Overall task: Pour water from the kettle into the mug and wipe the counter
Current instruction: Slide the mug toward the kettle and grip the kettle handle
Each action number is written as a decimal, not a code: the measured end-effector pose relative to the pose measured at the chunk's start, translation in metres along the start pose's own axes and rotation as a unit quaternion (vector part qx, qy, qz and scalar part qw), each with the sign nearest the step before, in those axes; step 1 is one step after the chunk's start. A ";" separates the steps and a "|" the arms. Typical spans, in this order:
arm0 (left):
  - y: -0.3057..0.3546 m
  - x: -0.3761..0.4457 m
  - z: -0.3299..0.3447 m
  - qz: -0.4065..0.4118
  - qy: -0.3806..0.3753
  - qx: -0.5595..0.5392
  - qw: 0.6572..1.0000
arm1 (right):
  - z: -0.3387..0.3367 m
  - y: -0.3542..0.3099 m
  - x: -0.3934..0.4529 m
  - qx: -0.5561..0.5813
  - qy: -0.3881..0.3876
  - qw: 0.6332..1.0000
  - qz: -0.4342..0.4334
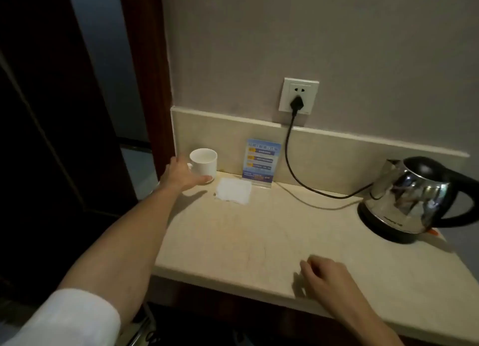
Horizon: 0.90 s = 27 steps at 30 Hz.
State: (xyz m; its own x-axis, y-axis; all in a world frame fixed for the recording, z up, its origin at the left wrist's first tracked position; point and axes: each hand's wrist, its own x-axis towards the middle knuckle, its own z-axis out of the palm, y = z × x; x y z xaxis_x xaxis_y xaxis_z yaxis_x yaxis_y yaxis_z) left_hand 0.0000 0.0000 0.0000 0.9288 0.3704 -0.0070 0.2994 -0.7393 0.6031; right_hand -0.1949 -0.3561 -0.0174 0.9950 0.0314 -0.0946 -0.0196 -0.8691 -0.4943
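A white mug (204,161) stands upright in the back left corner of the beige counter (259,236). My left hand (181,175) is at its left side, thumb along the base and fingers by the handle; whether it truly grips the mug I cannot tell. A folded white cloth (234,190) lies flat just right of the mug. The steel kettle (412,197) with black handle sits on its base at the far right. My right hand (328,274) rests near the counter's front edge, fingers curled, holding nothing.
A blue sign in a clear stand (260,161) stands behind the cloth. A black cord (293,169) runs from the wall socket (298,96) across the counter to the kettle base. A dark door frame (145,81) borders the left side.
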 end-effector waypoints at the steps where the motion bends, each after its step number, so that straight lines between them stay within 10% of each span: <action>1: 0.001 0.004 0.004 0.002 -0.003 -0.015 1.000 | -0.001 -0.002 0.011 -0.007 0.010 1.000 -0.011; 27: -0.016 -0.066 0.023 0.003 0.092 -0.090 0.992 | -0.030 -0.009 0.036 -0.063 0.028 0.997 -0.033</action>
State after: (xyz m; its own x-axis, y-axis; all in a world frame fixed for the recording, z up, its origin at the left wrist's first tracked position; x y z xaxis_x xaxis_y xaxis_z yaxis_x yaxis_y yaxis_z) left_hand -0.0615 -0.0257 -0.0275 0.8704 0.4744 0.1319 0.2353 -0.6359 0.7350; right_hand -0.1560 -0.3616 0.0098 0.9977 0.0659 -0.0152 0.0550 -0.9215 -0.3844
